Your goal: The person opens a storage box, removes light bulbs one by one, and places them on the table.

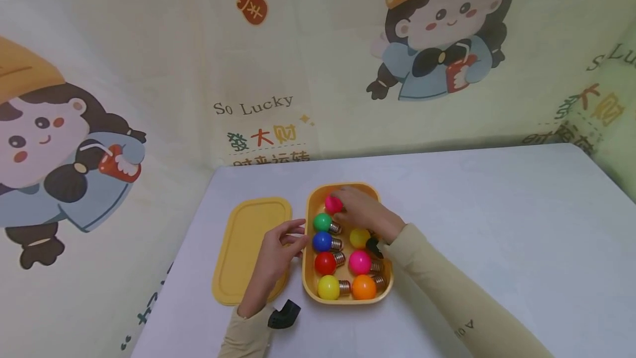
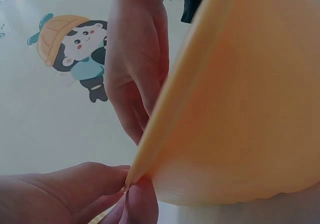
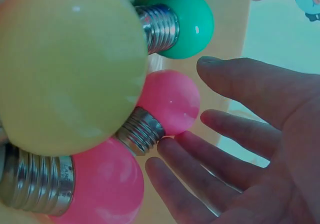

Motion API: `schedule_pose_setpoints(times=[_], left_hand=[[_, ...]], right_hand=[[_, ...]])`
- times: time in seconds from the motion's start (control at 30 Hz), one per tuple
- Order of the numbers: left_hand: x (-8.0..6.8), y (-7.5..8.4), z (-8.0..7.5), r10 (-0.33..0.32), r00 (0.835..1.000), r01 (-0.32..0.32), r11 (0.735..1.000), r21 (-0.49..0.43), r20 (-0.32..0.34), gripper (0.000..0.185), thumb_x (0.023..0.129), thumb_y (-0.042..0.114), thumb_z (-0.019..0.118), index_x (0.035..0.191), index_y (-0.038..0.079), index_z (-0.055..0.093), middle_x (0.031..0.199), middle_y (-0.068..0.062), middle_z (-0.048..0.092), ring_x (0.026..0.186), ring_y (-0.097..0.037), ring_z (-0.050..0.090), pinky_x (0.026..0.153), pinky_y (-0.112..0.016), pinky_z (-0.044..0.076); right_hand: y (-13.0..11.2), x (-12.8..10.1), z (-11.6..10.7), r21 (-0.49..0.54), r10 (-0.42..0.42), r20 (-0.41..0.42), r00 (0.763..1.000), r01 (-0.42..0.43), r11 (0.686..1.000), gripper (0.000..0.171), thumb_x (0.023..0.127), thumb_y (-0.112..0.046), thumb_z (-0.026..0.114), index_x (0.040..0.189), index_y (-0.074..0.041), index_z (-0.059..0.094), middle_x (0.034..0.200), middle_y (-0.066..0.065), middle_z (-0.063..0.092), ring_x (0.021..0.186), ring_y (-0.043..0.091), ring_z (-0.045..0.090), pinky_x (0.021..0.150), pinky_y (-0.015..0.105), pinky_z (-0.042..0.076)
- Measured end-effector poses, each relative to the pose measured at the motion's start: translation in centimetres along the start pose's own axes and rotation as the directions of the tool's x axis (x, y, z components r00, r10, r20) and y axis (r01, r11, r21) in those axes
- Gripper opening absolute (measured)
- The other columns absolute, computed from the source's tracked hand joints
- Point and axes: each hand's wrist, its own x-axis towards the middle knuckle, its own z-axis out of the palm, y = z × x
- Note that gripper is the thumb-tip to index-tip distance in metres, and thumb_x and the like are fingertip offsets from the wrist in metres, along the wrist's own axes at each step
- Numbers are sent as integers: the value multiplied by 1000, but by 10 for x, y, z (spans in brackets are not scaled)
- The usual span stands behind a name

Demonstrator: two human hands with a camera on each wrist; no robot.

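A yellow-orange box (image 1: 348,301) holds several coloured light bulbs with metal screw bases. My left hand (image 1: 278,247) is at its left side; in the left wrist view, thumb and finger pinch the rim (image 2: 165,99). My right hand (image 1: 365,209) reaches over the far end of the box, beside a pink bulb (image 3: 172,101). In the right wrist view its fingers are extended, with fingertips close to that bulb, possibly touching it. A green bulb (image 1: 322,222) and a blue bulb (image 1: 322,241) lie in the left row. Another pink bulb (image 3: 107,184) is hidden under my hand in the head view.
A flat yellow lid (image 1: 250,250) lies on the white table (image 1: 477,225) left of the box. Nearer bulbs in the box are red (image 1: 325,263), yellow (image 1: 328,287), orange (image 1: 364,287) and pink (image 1: 360,262). A printed cloth (image 1: 338,65) hangs behind.
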Motion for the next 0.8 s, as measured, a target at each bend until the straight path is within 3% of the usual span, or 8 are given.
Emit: schedule_pose_setpoints(times=[0.17,0.5,0.8], left_hand=[[0,-2,0,0,1000,0,1000,-2,1,40,93,14,70,131,9,62,116,-12,65,93,-18,68,72,-26,60],[1,-2,0,6,1000,-6,1000,-18,10,40,93,14,70,132,9,62,119,-15,65,97,-23,68,73,-28,60],[0,-1,0,11,1000,-11,1000,-22,6,42,93,15,70,133,8,61,118,-14,65,95,-24,68,73,-30,60]], right_hand=[[0,5,1,14,19,17,1000,-19,1000,27,92,-15,71,115,-3,64,96,5,63,91,20,57,91,35,54],[1,15,4,-76,22,-2,1000,-22,997,15,91,-14,72,103,-5,68,87,4,66,82,18,58,82,30,54],[0,16,3,-49,56,-4,998,-56,997,12,92,-13,71,99,-6,67,82,2,62,78,18,56,77,29,51]])
